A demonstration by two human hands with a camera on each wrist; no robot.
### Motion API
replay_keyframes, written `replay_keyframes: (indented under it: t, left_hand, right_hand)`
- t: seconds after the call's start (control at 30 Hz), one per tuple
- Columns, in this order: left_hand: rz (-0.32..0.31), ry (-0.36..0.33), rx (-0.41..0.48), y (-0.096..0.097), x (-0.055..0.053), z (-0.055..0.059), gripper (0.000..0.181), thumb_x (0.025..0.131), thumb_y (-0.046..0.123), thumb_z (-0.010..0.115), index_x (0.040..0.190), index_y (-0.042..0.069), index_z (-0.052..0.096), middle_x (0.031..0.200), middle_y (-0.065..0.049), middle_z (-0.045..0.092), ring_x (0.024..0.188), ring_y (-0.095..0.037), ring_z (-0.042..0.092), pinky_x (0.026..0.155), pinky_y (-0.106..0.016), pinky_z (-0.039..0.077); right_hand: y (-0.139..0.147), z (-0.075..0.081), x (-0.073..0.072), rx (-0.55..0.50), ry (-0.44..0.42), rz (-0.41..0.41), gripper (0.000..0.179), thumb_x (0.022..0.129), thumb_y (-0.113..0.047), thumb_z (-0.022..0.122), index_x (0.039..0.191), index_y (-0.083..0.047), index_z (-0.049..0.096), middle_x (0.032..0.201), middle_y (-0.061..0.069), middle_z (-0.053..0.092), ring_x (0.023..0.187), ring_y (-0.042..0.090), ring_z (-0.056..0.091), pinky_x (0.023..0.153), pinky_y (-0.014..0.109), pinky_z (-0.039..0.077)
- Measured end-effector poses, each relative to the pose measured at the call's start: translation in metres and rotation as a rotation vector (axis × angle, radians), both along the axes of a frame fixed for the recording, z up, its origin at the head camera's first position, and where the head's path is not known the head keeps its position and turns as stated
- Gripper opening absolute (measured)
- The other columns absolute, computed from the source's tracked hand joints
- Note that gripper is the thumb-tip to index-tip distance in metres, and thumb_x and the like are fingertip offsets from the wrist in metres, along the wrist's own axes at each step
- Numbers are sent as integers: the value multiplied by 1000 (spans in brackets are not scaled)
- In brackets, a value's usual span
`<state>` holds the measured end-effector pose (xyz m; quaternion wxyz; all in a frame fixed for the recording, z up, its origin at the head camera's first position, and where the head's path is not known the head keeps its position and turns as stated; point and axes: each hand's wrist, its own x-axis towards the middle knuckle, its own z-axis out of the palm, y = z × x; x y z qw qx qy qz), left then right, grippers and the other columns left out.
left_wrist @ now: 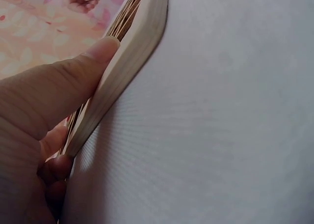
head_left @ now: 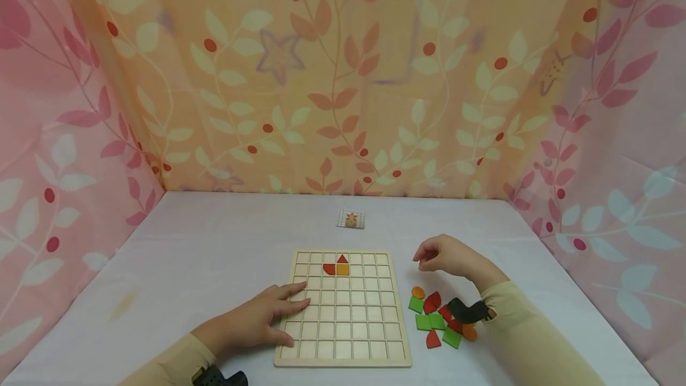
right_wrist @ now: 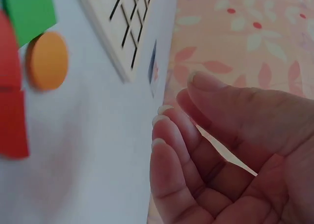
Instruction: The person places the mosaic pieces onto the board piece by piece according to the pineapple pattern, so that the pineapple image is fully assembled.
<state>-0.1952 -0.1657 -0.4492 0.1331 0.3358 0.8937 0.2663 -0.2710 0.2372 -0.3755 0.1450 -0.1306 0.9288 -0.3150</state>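
A flowered curtain (head_left: 343, 76) fills the top and sides of the frame, behind a white-covered desk (head_left: 177, 243); at lower left, the left hand (head_left: 259, 318) rests on the board's left edge, fingers spread and thumb on the rim, seemingly to keep it from sliding; the gridded board (head_left: 343, 298) lies flat at bottom centre, and near its top a red quarter circle (head_left: 330, 270) sits just left of an orange square (head_left: 343, 269), with a red triangle (head_left: 342, 259) directly above the square; a small card (head_left: 351, 219) lies beyond the board, probably so it stays in sight; at lower right, loose pieces (head_left: 436, 321) are heaped beside the board, likely for easy reach; above them the right hand (head_left: 450, 260) hovers, its grip loosely curled, thumb near forefinger, nothing visible between.
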Motion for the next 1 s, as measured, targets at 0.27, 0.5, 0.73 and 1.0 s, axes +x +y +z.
replay_keyframes:
  t: [0.27,0.5,0.73,1.0]
  left_hand:
    - [-3,15,4,0,0,0,75,73,60,61,138,28,41,152,3,18,132,-26,24,100,-51,27]
    - [1,11,6,0,-1,-2,75,72,61,61,137,30,41,151,4,18,131,-26,24,100,-51,27]
    - [8,0,8,0,-1,-1,75,72,61,61,137,31,41,151,5,18,131,-25,25,100,-52,26]
    - [4,14,-2,-1,-2,-4,75,72,62,60,137,32,40,151,5,18,131,-24,24,99,-51,27]
  right_hand:
    - [19,-14,14,24,-91,-35,8,77,-7,71,84,-9,68,71,2,59,70,18,50,65,30,45]
    - [25,-28,24,74,-134,27,13,72,-3,74,79,-12,66,70,1,60,69,17,51,66,32,44]
    - [26,-36,26,97,-112,67,19,69,-2,75,77,-13,61,71,2,55,72,19,47,64,33,41]
    - [27,-36,26,105,-88,95,21,68,-5,77,72,-10,57,64,0,52,65,17,48,59,31,40]
